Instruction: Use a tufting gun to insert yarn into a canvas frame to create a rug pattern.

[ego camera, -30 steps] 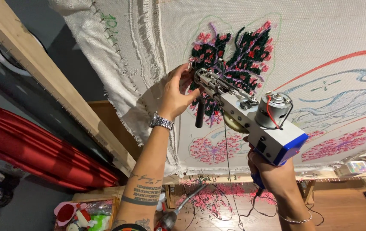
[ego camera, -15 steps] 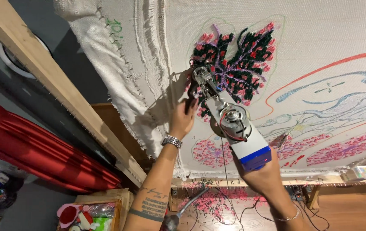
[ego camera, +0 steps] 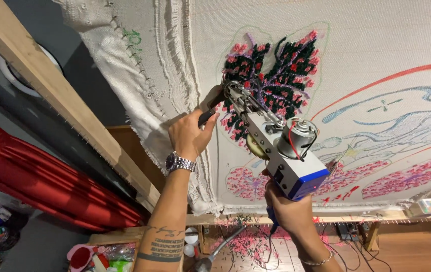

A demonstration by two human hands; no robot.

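A silver and blue tufting gun point(ego camera: 281, 151) points its needle at the black, pink and purple tufted patch point(ego camera: 276, 80) on the stretched white cloth point(ego camera: 376, 45). My left hand point(ego camera: 189, 133) wears a wristwatch and grips the gun's black front handle at the upper left. My right hand point(ego camera: 288, 211) holds the blue rear grip from below. The gun's small motor and red wire sit on top of its body.
A wooden frame beam point(ego camera: 59, 95) runs diagonally at the left, with a red curtain point(ego camera: 39, 181) below it. Pink tufted shapes point(ego camera: 406, 176) and drawn coloured lines cover the cloth at the right. Yarn scraps and small containers point(ego camera: 94, 254) lie on the floor below.
The gun's body has swung round while its needle end stays at the dark patch. My left hand has shifted on the front handle.
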